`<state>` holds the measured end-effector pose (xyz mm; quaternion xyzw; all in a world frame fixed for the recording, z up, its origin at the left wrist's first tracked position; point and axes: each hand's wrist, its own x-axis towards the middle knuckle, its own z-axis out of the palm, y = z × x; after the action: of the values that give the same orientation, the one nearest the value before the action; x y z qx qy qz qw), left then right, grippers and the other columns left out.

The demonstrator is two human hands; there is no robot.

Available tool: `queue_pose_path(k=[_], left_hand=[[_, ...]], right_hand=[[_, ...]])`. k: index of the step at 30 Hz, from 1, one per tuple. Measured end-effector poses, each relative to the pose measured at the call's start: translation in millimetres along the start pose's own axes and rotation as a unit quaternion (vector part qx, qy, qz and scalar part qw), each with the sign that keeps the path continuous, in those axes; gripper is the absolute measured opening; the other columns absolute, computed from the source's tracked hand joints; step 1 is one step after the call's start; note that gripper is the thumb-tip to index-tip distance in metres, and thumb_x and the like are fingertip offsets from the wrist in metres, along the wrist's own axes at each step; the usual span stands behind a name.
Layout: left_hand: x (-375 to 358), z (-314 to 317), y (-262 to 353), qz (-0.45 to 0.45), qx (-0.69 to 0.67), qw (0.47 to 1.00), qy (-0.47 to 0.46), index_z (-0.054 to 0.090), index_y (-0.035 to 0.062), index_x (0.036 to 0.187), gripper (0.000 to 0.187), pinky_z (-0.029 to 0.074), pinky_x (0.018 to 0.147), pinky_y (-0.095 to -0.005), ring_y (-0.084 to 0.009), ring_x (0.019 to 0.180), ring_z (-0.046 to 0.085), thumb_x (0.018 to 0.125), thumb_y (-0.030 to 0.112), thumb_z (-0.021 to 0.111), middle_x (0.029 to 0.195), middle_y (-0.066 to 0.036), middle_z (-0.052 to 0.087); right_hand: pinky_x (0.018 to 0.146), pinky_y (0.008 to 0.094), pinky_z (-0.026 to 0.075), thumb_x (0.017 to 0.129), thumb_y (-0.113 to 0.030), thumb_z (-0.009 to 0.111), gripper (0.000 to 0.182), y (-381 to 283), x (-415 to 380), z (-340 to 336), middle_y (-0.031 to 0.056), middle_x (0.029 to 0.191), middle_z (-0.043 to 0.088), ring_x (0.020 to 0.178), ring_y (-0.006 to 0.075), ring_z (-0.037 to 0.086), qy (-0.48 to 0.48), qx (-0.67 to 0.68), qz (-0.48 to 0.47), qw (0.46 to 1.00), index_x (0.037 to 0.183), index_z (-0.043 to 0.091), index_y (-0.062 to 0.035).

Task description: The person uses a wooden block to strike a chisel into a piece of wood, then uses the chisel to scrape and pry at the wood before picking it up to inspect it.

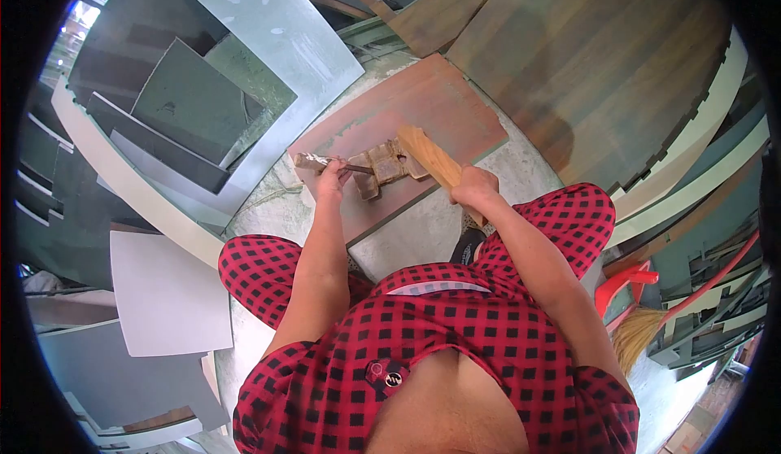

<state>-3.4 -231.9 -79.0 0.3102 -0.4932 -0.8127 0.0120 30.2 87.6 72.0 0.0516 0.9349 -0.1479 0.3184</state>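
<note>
My left hand [333, 179] is closed round a slim dark tool [358, 168] with a pale, worn handle end [311, 161]. The tool's tip reaches a small brown blocky piece [387, 170], which lies on a reddish-brown board [390, 108] on the floor. A flat length of wood [431, 158] slants over the right side of the brown piece. My right hand [474, 186] grips its lower end. Whether the wood touches the brown piece, I cannot tell.
Large cut panels stand at the left [317, 55] and a wood-grain board [602, 63] at the upper right. My crossed legs flank the reddish board. A red object [622, 287] and a straw broom [639, 336] are at the right.
</note>
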Motion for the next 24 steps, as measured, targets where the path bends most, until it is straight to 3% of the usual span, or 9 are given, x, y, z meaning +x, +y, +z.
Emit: queue_pose_path(k=[2,4,6,9,11,13,15,18,24], left_hand=[[0.8,4.0,-2.3,-0.002,-0.022,1.0,0.013,0.055,0.006,0.097,0.027,0.055,0.069,-0.0376,-0.021,0.082,0.063,0.072,0.006,0.066,0.089,-0.007,0.062],[-7.3,25.5,-1.9,0.099,0.12,0.987,0.047,0.058,0.0021,0.095,0.028,0.054,0.069,-0.037,-0.0231,0.079,0.064,0.07,0.009,0.068,0.092,-0.01,0.063],[-51.4,67.6,23.9,0.171,0.444,0.88,0.013,0.061,-0.0016,0.096,0.031,0.053,0.07,-0.0349,-0.0246,0.078,0.064,0.068,0.008,0.07,0.097,-0.013,0.064],[-64.0,89.0,2.5,0.2,0.484,0.848,-0.081,0.062,-0.0019,0.098,0.036,0.052,0.074,-0.0347,-0.0239,0.083,0.064,0.066,0.009,0.071,0.098,-0.013,0.065],[-69.0,91.1,-10.6,0.312,0.435,0.801,-0.268,0.061,-0.0011,0.087,0.027,0.05,0.075,-0.0341,-0.023,0.078,0.063,0.063,0.004,0.073,0.088,-0.011,0.065],[-76.9,99.1,-0.3,0.271,0.437,0.805,-0.295,0.062,0.0014,0.088,0.028,0.05,0.076,-0.0332,-0.0197,0.08,0.062,0.063,0.002,0.073,0.086,-0.008,0.065],[-51.5,90.1,-4.7,0.222,0.412,0.869,-0.161,0.062,0.0019,0.088,0.026,0.049,0.073,-0.0313,-0.0156,0.077,0.061,0.064,0.0,0.071,0.083,-0.004,0.064],[-20.3,67.9,15.5,0.265,0.318,0.902,-0.121,0.062,0.0025,0.086,0.023,0.048,0.065,-0.029,-0.0127,0.071,0.058,0.065,0.0,0.07,0.079,-0.003,0.062],[-10.3,51.4,20.3,0.245,0.342,0.906,-0.05,0.06,0.0023,0.08,0.015,0.045,0.055,-0.0273,-0.0122,0.061,0.056,0.068,0.0,0.068,0.072,-0.003,0.06]], right_hand=[[0.084,0.0372,0.048,0.061,-0.027,0.074,0.06,-1.6,1.1,0.7,0.0139,0.102,0.066,0.097,0.0273,0.063,-0.001,-0.028,0.015,1.0,0.113,0.056,-0.0019],[0.083,0.0373,0.049,0.063,-0.026,0.072,0.058,-2.7,1.9,1.2,0.0143,0.104,0.065,0.098,0.0275,0.063,-0.002,-0.04,0.008,0.999,0.113,0.055,-0.0015],[0.083,0.0375,0.049,0.064,-0.024,0.07,0.056,-1.2,4.0,6.4,0.0147,0.105,0.065,0.099,0.0277,0.063,-0.005,-0.048,0.004,0.999,0.112,0.055,-0.0011],[0.08,0.0364,0.051,0.058,-0.026,0.075,0.064,1.9,10.3,13.8,0.0166,0.097,0.066,0.091,0.0282,0.065,0.033,-0.063,-0.016,0.997,0.112,0.054,0.0015],[0.081,0.0366,0.051,0.059,-0.025,0.073,0.062,2.0,11.4,14.9,0.0166,0.097,0.066,0.091,0.0285,0.065,0.036,-0.072,-0.022,0.997,0.112,0.053,0.0018],[0.081,0.0374,0.05,0.063,-0.024,0.07,0.059,0.5,8.8,11.1,0.016,0.101,0.065,0.096,0.0278,0.064,0.022,-0.076,-0.018,0.997,0.114,0.052,0.0011],[0.082,0.0383,0.05,0.067,-0.022,0.067,0.056,0.6,6.1,8.4,0.0154,0.106,0.064,0.101,0.0271,0.063,0.006,-0.078,-0.012,0.997,0.115,0.051,0.0004],[0.082,0.0384,0.05,0.067,-0.022,0.067,0.056,4.1,5.4,10.6,0.0154,0.105,0.064,0.1,0.0272,0.063,-0.008,-0.083,-0.021,0.996,0.115,0.051,0.0011],[0.08,0.0363,0.051,0.058,-0.025,0.074,0.067,4.6,9.8,13.4,0.0168,0.098,0.066,0.093,0.0278,0.065,0.015,-0.08,-0.015,0.997,0.114,0.051,0.0029]])
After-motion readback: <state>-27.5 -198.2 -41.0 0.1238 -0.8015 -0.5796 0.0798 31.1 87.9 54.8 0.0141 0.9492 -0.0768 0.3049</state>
